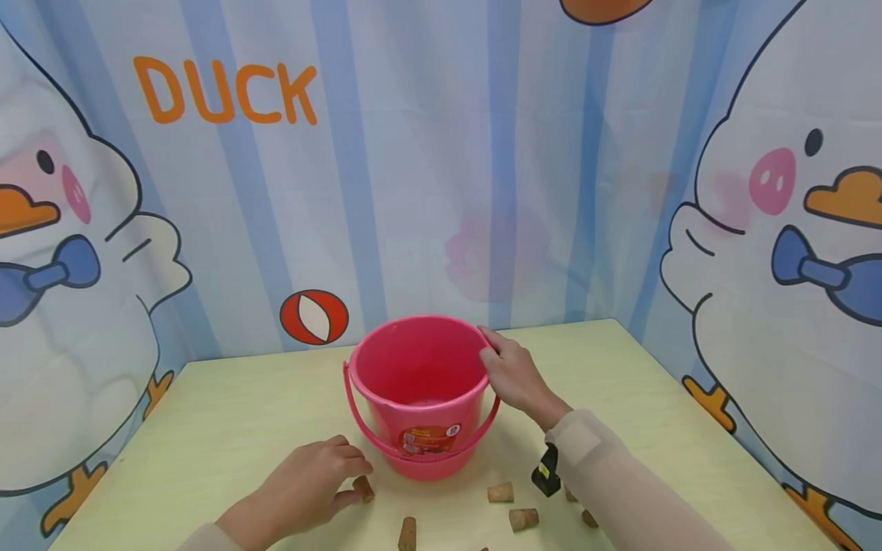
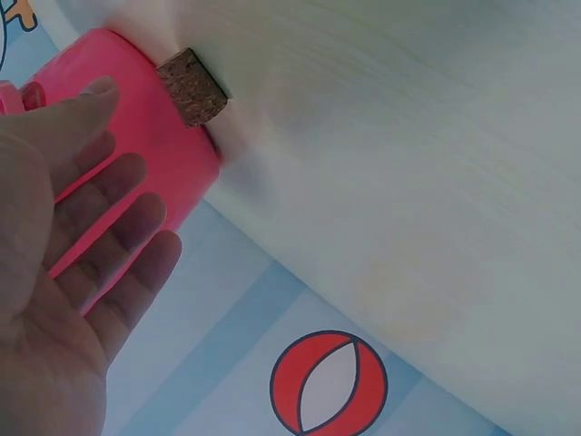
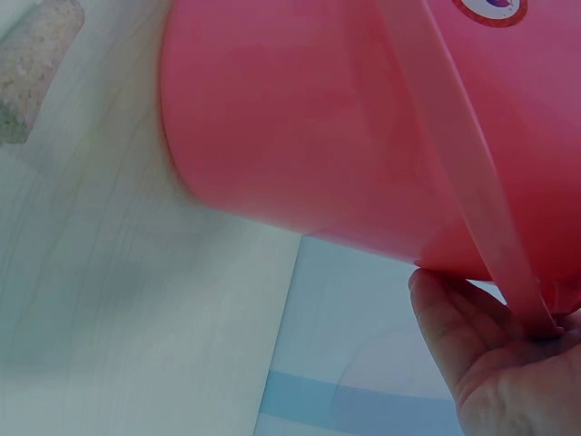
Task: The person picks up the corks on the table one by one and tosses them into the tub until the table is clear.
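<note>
A pink plastic bucket [image 1: 386, 417] stands upright on the table, its handle hanging down at the front. My right hand [image 1: 520, 375] grips the bucket's rim on the right side, by the handle joint; its fingers show below the rim in the right wrist view. Low and to the left, my left hand [image 1: 310, 478] reaches to a brown cork [image 1: 363, 488] near the bucket's base. In the left wrist view the fingers are spread and loosely extended, and the cork [image 2: 192, 86] sits apart from the fingertips, in front of the bucket [image 2: 186, 173].
Several more corks lie on the pale table [image 1: 262, 405] in front of the bucket, among them one cork [image 1: 408, 533] at the front edge of view and another cork [image 1: 501, 492] to the right. A duck-printed curtain [image 1: 427, 168] hangs behind and at both sides.
</note>
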